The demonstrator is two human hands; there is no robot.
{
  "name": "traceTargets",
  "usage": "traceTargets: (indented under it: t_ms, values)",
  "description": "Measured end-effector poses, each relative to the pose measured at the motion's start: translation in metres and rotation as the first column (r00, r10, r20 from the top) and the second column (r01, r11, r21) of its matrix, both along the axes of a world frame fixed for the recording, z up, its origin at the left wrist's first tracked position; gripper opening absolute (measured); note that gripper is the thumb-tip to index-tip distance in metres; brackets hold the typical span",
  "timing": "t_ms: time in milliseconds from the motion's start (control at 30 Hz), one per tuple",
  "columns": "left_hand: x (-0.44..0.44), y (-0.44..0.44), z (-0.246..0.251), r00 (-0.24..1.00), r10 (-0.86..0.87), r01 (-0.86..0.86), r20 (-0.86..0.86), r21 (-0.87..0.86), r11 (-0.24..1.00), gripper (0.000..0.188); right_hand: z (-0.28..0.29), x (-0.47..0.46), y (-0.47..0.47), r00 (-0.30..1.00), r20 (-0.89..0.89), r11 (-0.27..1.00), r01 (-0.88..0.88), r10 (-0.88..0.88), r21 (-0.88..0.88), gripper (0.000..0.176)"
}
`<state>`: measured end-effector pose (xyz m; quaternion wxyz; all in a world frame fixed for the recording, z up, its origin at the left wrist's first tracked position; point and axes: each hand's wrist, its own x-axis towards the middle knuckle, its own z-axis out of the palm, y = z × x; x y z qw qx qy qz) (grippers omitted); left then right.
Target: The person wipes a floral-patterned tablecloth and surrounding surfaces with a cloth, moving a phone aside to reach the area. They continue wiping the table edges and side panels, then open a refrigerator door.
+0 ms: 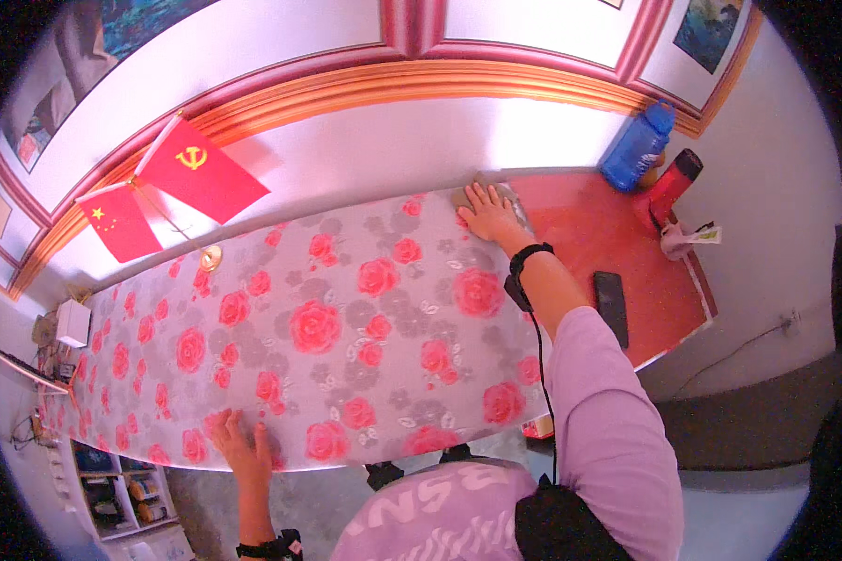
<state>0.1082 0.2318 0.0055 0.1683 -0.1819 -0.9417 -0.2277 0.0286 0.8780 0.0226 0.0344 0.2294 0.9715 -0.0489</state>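
A pale cloth with red and grey roses (407, 308) covers most of a long table. My right hand (490, 212) lies with fingers spread near the cloth's far right corner, by the wall, on a brownish patch (469, 196) that I cannot make out clearly. At the table's near edge, left of my body, my left hand (242, 442) rests on the cloth with its fingers apart. Right of the cloth the red tabletop (568, 224) shows, and a black phone-like object (610, 308) lies there beside my right forearm.
A blue bottle (637, 151), a red bottle with a black cap (676, 184) and a small pink holder with a tube (676, 240) stand at the right end. Two red flags on a gold stand (210, 258) are at the back left. A white box (74, 322) is far left; shelves (123, 494) stand below.
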Motion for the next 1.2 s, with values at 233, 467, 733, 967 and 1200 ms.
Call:
traceTargets:
  t_ms: [233,467,733,967,1200]
  values:
    - [0.039,0.085,0.001,0.998,-0.049,0.051,0.049,-0.032,0.998,0.046,-0.012,0.002,0.04,0.996,-0.076,0.999,-0.037,0.038,0.013,0.072]
    - [0.039,0.113,-0.009,0.999,0.032,-0.03,0.008,-0.128,0.991,0.05,-0.019,0.032,0.043,0.993,-0.04,0.994,-0.112,0.111,-0.017,0.073]
    - [0.04,0.114,-0.01,0.999,0.047,-0.051,-0.026,-0.158,0.986,0.056,-0.004,0.12,0.003,0.982,0.084,0.984,-0.162,0.168,-0.076,0.074]
    - [0.038,0.109,-0.019,0.997,0.056,-0.062,-0.044,-0.143,0.988,0.057,-0.001,0.225,-0.053,0.977,0.09,0.98,-0.187,0.193,-0.069,0.071]
    - [0.037,0.107,-0.026,0.996,0.042,-0.053,-0.084,-0.138,0.989,0.054,-0.002,0.338,-0.112,0.979,0.096,0.984,-0.175,0.178,-0.04,0.07]
